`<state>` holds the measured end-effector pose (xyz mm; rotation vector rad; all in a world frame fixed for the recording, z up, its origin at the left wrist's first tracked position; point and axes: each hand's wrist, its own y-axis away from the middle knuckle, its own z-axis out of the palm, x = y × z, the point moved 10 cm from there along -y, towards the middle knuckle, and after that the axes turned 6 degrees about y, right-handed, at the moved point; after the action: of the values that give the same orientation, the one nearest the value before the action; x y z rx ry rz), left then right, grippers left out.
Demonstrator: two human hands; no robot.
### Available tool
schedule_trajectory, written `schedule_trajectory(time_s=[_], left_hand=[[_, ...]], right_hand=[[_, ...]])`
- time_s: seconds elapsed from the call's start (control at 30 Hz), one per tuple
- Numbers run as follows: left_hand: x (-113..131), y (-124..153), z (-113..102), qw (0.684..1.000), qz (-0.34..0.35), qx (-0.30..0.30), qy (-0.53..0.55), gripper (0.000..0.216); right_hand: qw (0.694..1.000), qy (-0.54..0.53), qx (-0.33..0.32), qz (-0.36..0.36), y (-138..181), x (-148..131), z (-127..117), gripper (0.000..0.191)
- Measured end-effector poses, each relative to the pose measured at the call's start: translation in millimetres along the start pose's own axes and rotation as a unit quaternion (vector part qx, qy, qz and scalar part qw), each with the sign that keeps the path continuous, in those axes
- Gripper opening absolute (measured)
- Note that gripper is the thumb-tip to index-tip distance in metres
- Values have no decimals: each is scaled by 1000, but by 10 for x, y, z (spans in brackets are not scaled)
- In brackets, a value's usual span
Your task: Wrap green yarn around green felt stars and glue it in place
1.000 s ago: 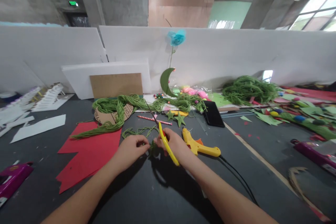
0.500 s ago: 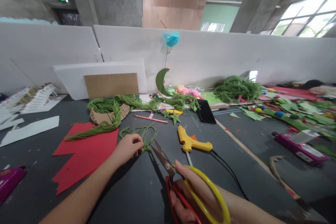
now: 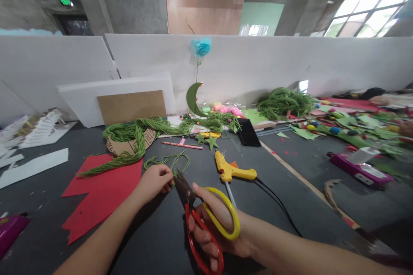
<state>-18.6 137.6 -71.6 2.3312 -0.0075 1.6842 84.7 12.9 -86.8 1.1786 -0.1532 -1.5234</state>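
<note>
My right hand (image 3: 214,217) grips a pair of scissors (image 3: 189,197) with one yellow and one red handle. Their blades point away from me and meet the green yarn beside my left fingertips. My left hand (image 3: 158,182) is closed in a pinch on green yarn (image 3: 182,164), whose loose loops lie on the dark table just beyond it. The blades and fingers hide most of the bit being held. A yellow glue gun (image 3: 234,171) lies right of the scissors. Two small green stars (image 3: 211,142) rest behind it.
Red paper (image 3: 106,197) lies left of my left arm, under a yarn skein (image 3: 140,142) on cardboard. A black phone (image 3: 248,132), a striped pencil (image 3: 182,145) and a green crescent (image 3: 192,99) are farther back. The glue gun's cord (image 3: 280,206) trails right. A purple tool (image 3: 359,169) sits at right.
The scissors have moved left and away from me, up to my left fingertips, and their blades are closer together. My left hand keeps its pinch. The view has shifted slightly.
</note>
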Motion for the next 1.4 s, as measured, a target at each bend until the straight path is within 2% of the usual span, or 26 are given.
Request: schedule_trajectory(time_s=[0.33, 0.67, 0.9, 1.0, 1.03, 1.07, 1.13, 1.2, 1.23, 1.27, 1.33, 1.37, 1.4], left_hand=[[44, 36, -3, 1000, -3, -7, -14, 13], [53, 12, 1, 1000, 16, -13, -15, 11], [24, 23, -7, 999, -9, -16, 35, 10], [35, 20, -72, 997, -15, -9, 74, 12], [50, 16, -116, 996, -11, 2, 90, 14], [67, 12, -168, 994, -5, 16, 107, 16], [96, 4, -277, 989, 9, 48, 143, 19], [106, -6, -364, 981, 20, 72, 178, 21], [102, -14, -398, 978, 25, 79, 194, 21], [94, -22, -426, 975, 28, 84, 206, 21], [71, -42, -466, 971, 31, 83, 221, 21], [62, -51, -476, 972, 30, 78, 222, 22], [59, -57, -480, 973, 30, 70, 219, 22]], right_hand=[[1000, -14, -12, 18, -182, -82, 13, 66], [996, -38, 24, 76, -202, -5, -65, 65], [999, 20, 43, 0, -110, -135, -78, 63], [988, 133, 61, -39, 63, -265, -132, 53], [970, 217, 89, -64, 136, -364, -187, 46], [935, 309, 145, -96, 228, -505, -280, 36], [828, 458, 288, -145, 475, -832, -481, 9], [771, 508, 347, -163, 650, -1032, -578, 25], [746, 536, 356, -168, 709, -1103, -586, 28], [700, 595, 355, -170, 749, -1162, -544, 30], [637, 686, 315, -159, 754, -1157, -410, 34], [617, 718, 283, -154, 730, -1105, -322, 37], [611, 736, 250, -152, 697, -1033, -229, 39]])
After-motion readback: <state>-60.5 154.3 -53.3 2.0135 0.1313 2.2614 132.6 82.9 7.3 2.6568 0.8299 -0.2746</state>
